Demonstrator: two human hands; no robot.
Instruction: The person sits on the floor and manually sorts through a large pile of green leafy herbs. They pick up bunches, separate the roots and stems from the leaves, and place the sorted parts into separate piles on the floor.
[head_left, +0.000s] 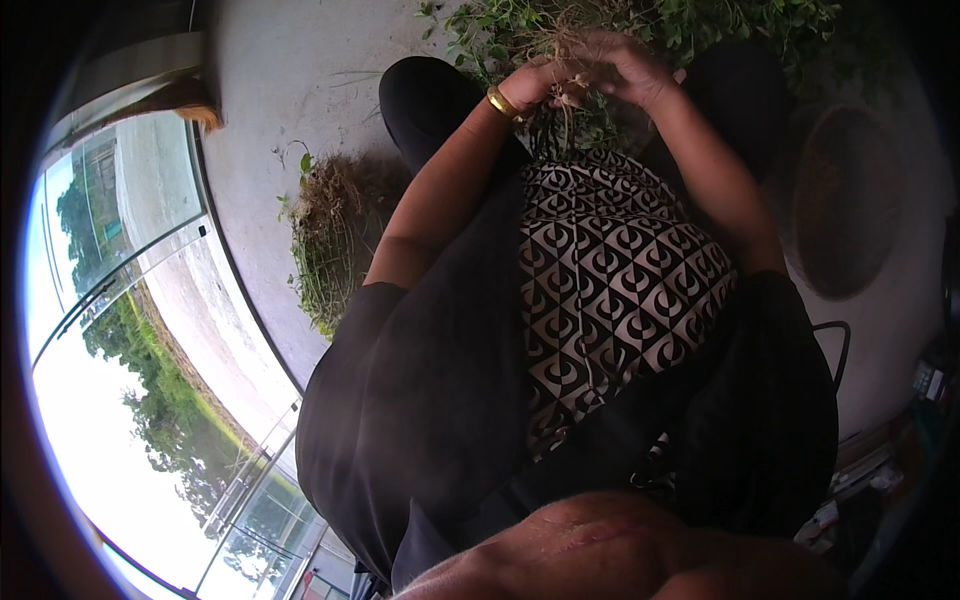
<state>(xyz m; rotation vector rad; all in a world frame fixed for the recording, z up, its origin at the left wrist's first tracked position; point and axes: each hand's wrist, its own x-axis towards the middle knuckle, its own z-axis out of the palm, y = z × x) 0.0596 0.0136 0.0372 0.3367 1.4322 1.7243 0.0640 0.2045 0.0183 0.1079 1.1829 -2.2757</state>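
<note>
My left hand (534, 81), with a gold bracelet at the wrist, grips a bunch of uprooted plants, which look like peanut plants (555, 135), between my knees. Pale pods (568, 99) and tangled roots (559, 41) show around my fingers. My right hand (626, 69) curls over the same roots from the other side, its fingertips among the pods and partly hidden. The bunch's dark stems point toward my patterned clothing (615, 285). Beyond both hands lies a heap of leafy green plants (720, 22).
A pile of plants with brown roots (334, 232) sits on the concrete floor (277, 82) to my left. At right stands a dim oval basket or shallow container (847, 202). Glass door panels (161, 195) run along the left. Assorted clutter (862, 472) lies at lower right.
</note>
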